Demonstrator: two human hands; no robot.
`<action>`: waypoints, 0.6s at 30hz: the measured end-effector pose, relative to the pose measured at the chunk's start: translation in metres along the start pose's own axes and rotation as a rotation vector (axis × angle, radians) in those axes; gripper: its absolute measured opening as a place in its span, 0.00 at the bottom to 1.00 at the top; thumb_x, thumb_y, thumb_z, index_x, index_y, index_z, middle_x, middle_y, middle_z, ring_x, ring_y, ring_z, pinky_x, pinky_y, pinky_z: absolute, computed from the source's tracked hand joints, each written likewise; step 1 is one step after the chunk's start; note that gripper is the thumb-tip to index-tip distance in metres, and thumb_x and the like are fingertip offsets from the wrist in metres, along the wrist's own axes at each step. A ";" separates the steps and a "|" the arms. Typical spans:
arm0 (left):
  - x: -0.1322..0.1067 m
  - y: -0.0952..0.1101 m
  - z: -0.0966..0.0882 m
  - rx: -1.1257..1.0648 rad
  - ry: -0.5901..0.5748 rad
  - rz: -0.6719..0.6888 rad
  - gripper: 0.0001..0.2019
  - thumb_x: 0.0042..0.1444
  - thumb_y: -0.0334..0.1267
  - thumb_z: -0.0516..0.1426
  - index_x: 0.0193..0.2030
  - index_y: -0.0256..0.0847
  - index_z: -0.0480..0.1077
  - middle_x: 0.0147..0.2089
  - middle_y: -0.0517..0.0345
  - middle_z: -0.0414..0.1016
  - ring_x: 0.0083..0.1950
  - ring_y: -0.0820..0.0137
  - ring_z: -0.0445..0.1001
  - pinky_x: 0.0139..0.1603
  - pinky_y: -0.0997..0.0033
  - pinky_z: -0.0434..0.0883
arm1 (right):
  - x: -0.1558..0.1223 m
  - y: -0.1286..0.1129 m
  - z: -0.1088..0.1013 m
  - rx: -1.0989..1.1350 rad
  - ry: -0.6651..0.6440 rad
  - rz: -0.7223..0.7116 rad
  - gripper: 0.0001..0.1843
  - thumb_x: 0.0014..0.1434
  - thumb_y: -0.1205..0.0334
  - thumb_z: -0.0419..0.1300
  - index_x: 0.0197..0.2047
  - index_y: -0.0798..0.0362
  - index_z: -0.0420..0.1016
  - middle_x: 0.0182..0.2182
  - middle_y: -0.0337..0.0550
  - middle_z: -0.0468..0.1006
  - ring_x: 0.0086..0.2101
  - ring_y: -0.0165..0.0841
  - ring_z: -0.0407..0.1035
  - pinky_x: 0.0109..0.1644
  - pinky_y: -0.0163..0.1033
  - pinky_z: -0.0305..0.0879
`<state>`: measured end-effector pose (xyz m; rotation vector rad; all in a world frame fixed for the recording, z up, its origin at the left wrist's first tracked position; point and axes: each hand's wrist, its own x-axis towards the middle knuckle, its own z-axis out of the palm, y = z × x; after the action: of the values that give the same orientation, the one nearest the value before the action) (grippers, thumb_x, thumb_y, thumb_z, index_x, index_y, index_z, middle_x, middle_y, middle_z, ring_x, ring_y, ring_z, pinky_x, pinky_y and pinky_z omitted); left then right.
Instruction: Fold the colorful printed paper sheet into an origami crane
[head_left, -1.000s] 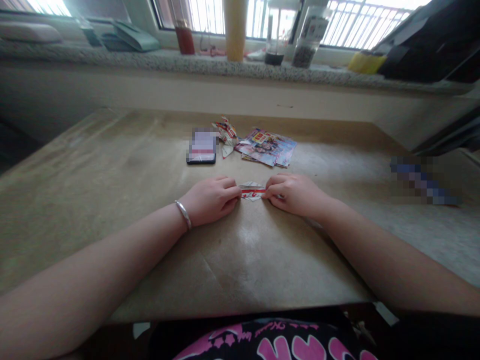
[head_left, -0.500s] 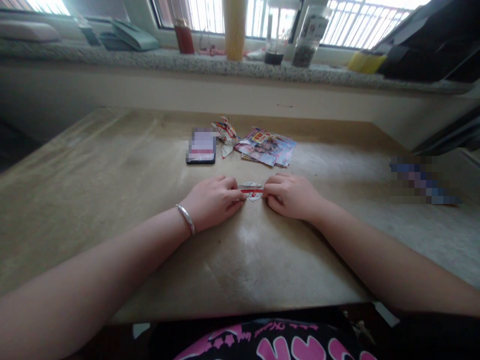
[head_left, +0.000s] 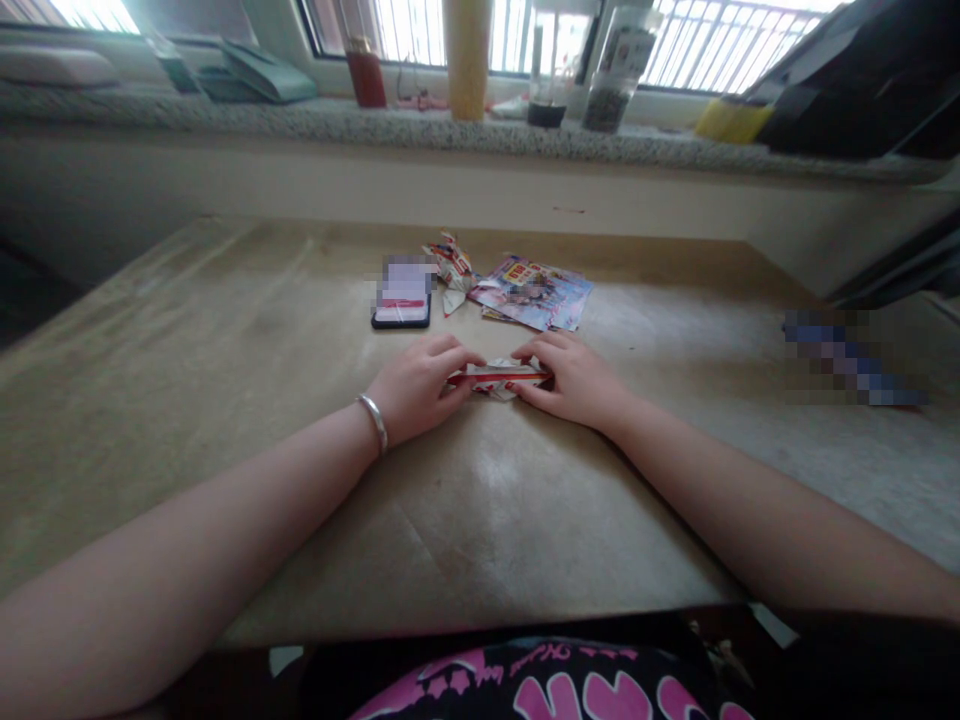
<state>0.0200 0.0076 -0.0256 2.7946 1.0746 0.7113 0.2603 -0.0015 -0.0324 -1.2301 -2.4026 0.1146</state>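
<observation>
Left hand (head_left: 420,388) and right hand (head_left: 570,380) are close together, gripping opposite ends of a folded paper (head_left: 499,378) resting on the table (head_left: 225,400). Directly beyond lie a phone (head_left: 401,305), a paper figure (head_left: 450,268) and printed sheets (head_left: 532,293). Left wrist carries a bangle (head_left: 373,420).

Home interior, cluttered granite windowsill (head_left: 300,118), barred window (head_left: 720,45)
</observation>
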 end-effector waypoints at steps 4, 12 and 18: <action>0.002 0.000 0.004 0.018 -0.059 -0.077 0.18 0.58 0.39 0.53 0.53 0.35 0.70 0.47 0.47 0.71 0.49 0.62 0.69 0.52 0.60 0.68 | 0.000 0.000 0.002 -0.028 -0.025 -0.016 0.18 0.58 0.51 0.57 0.46 0.53 0.75 0.46 0.51 0.74 0.46 0.42 0.65 0.50 0.45 0.59; 0.004 -0.002 0.007 0.004 -0.165 -0.061 0.16 0.61 0.43 0.51 0.49 0.36 0.71 0.50 0.48 0.73 0.52 0.61 0.68 0.57 0.57 0.65 | 0.001 -0.007 0.006 0.090 0.018 0.022 0.14 0.54 0.56 0.60 0.42 0.54 0.69 0.40 0.48 0.75 0.42 0.40 0.66 0.47 0.42 0.60; 0.004 0.003 0.006 -0.093 -0.143 -0.075 0.14 0.58 0.40 0.52 0.47 0.36 0.70 0.41 0.51 0.74 0.43 0.65 0.71 0.47 0.65 0.69 | 0.003 -0.009 0.009 0.198 0.039 0.106 0.12 0.51 0.59 0.61 0.38 0.53 0.67 0.34 0.44 0.73 0.35 0.34 0.65 0.39 0.37 0.60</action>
<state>0.0270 0.0087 -0.0285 2.6658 1.0840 0.5301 0.2482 -0.0037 -0.0369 -1.2535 -2.2315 0.3486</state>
